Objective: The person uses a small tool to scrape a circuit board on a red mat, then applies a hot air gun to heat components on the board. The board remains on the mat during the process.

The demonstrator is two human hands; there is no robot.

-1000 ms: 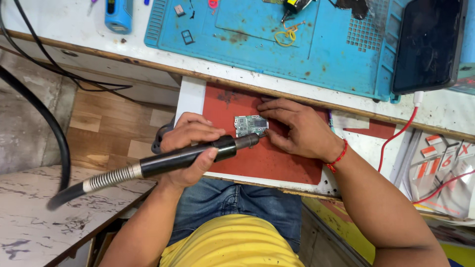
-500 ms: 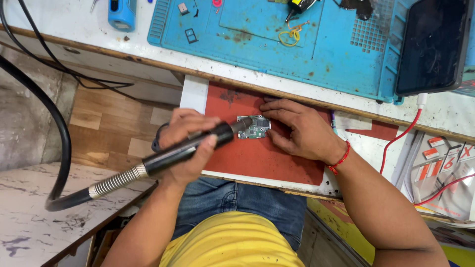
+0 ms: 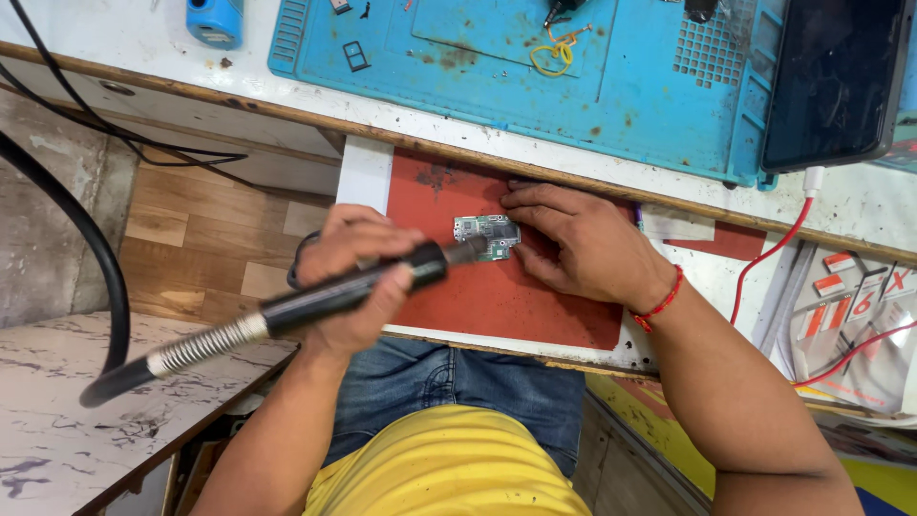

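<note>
Head view: we've got our left hand wrapped tight around a black hot-air handpiece, fingers closed on the grip, metal nozzle aimed at the near left edge of a small circuit board; whether the tip touches we cannot tell. The handpiece runs back down-left into a coiled metal strain relief and then a thick black hose that loops up along the left side. Our right hand lies flat, fingers spread and open, fingertips pressing beside and against the right edge of the board, pinning it down. Red thread bracelet on that wrist. The board lies on a red work mat, which sits on a pull-out shelf just below the bench edge. Above it on the bench is a blue silicone repair mat with a loop of yellow wire. A dark tablet leans at the right end of the blue mat, red cable trailing below it. Blue container at top left.
</note>
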